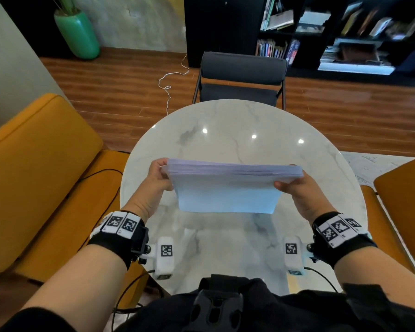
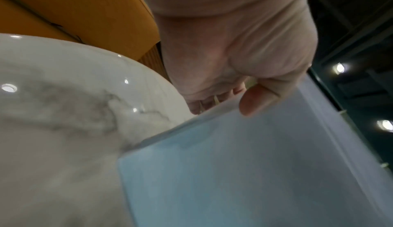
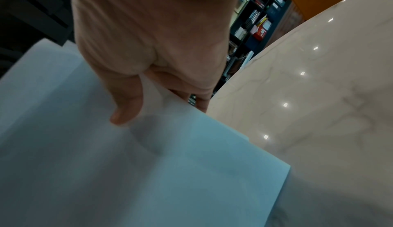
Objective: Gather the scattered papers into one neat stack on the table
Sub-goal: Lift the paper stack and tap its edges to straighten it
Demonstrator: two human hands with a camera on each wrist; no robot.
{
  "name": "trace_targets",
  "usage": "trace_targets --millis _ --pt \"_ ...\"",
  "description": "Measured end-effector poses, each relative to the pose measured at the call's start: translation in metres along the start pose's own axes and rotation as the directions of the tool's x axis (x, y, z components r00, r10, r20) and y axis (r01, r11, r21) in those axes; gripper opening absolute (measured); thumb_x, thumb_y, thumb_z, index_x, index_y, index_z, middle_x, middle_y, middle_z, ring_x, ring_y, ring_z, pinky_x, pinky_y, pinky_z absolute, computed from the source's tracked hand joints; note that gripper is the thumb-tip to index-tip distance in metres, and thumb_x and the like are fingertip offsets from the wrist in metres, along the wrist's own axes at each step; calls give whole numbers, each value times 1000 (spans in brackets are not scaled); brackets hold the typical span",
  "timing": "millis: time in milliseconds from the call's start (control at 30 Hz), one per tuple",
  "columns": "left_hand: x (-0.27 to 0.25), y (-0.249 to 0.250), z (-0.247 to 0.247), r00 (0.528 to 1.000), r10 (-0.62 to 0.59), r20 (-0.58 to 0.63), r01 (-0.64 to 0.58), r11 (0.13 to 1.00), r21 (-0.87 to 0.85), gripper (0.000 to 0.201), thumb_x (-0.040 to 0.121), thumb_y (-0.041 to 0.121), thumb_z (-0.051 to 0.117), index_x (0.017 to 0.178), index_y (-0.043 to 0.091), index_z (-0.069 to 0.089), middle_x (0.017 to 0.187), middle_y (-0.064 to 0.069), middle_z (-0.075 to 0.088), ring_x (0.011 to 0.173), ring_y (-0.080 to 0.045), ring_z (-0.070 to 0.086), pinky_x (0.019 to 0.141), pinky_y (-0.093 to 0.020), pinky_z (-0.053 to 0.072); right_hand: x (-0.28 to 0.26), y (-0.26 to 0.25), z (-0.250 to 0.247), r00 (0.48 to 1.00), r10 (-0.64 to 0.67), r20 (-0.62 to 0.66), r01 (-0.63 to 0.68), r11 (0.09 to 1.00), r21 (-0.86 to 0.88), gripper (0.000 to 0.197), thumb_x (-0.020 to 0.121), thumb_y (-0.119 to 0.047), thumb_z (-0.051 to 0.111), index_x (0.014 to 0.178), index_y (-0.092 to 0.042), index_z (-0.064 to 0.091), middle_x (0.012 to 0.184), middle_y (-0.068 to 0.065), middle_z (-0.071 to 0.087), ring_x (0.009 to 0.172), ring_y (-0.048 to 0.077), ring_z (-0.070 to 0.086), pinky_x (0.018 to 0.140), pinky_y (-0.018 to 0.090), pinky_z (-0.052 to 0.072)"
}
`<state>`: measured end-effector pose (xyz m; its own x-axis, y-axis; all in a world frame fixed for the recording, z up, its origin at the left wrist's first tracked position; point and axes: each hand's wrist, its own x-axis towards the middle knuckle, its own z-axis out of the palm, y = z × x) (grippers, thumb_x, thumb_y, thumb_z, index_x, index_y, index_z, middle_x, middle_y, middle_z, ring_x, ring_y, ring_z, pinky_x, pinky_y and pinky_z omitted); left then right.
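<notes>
Wrist bands [image 1: 120, 226]: black straps with printed black-and-white markers on both forearms, nearest the head camera.
Left hand [image 1: 153, 185]: grips the stack's left edge, thumb on the near face, fingers curled behind it.
Right hand [image 1: 302, 195]: grips the right edge the same way, thumb [image 3: 127, 103] pressed on the near sheet, fingers tucked behind.
Paper stack [image 1: 228, 190]: gathered into one bundle between both hands, standing on its long edge; whether that lower edge touches the tabletop, I cannot tell.
Table [image 1: 225, 130]: round, white marble.
Chair [image 1: 242, 77]: dark, beyond the far rim.
Bookshelf [image 1: 345, 32]: black, against the far wall.
</notes>
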<state>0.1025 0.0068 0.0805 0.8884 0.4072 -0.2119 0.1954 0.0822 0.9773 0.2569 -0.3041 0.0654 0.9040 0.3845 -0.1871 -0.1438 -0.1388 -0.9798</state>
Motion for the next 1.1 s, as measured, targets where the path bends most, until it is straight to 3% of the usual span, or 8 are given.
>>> trace_targets --millis 100,233,367,500,633,800,967,1100 --pt "-4 -15 16 999 -19 -32 21 998 55 52 75 4 57 123 23 46 105 6 57 100 -12 55 75 -20 43 1 2 9 1000 -8 -24 6 997 -76 28 81 7 65 108 5 58 99 13 65 96 26 61 88 41 45" --pt "-1 -16 19 995 -8 -100 18 995 96 45 100 7 46 141 26 40 116 15 56 103 8 50 77 -13 39 0 -2 12 995 17 -101 -20 1000 -24 35 81 10 63 114 0 62 105 11 70 98 26 65 89 37 50" --pt "-9 -23 23 996 -27 -84 40 987 159 47 102 9 45 145 24 36 125 10 54 115 -7 53 77 -9 38 -6 -3 14 995 22 -96 -25 999 -40 35 82 10 62 115 -1 62 105 11 70 95 25 66 86 35 50" --pt "-5 -20 22 977 71 -200 -20 968 250 43 101 12 49 143 16 45 129 2 58 119 -14 53 91 -19 41 -10 -11 18 985 -6 -175 3 1000 -16 32 82 8 63 110 -8 63 100 4 70 89 18 66 80 27 50" --pt "-3 -16 16 962 179 -207 -91 922 376 33 100 10 51 132 11 54 113 3 61 102 -9 56 73 1 38 -13 -11 22 978 -19 -206 12 999 -36 29 82 5 67 105 -12 64 95 -2 70 87 14 66 79 25 51" --pt "-10 -35 19 981 37 -192 49 904 426 43 100 22 53 141 13 50 123 -7 63 116 -25 58 90 -27 41 -23 12 35 980 55 -189 -90 979 -184 18 86 -7 66 100 -18 64 94 2 67 96 25 62 82 31 43" --pt "-9 -15 21 965 152 -213 -56 914 402 41 100 19 53 140 17 50 118 -2 62 107 -18 56 88 -27 42 -18 -5 37 973 -29 -229 -13 984 -179 16 89 -9 61 103 -17 63 92 -1 66 91 21 61 73 25 46" --pt "-9 -13 20 965 155 -211 -87 951 297 33 97 6 51 124 23 43 118 -3 55 108 -21 54 80 -23 44 -18 -7 36 977 -64 -203 33 987 -154 36 83 -9 67 113 -25 56 106 0 66 101 20 63 87 35 51"
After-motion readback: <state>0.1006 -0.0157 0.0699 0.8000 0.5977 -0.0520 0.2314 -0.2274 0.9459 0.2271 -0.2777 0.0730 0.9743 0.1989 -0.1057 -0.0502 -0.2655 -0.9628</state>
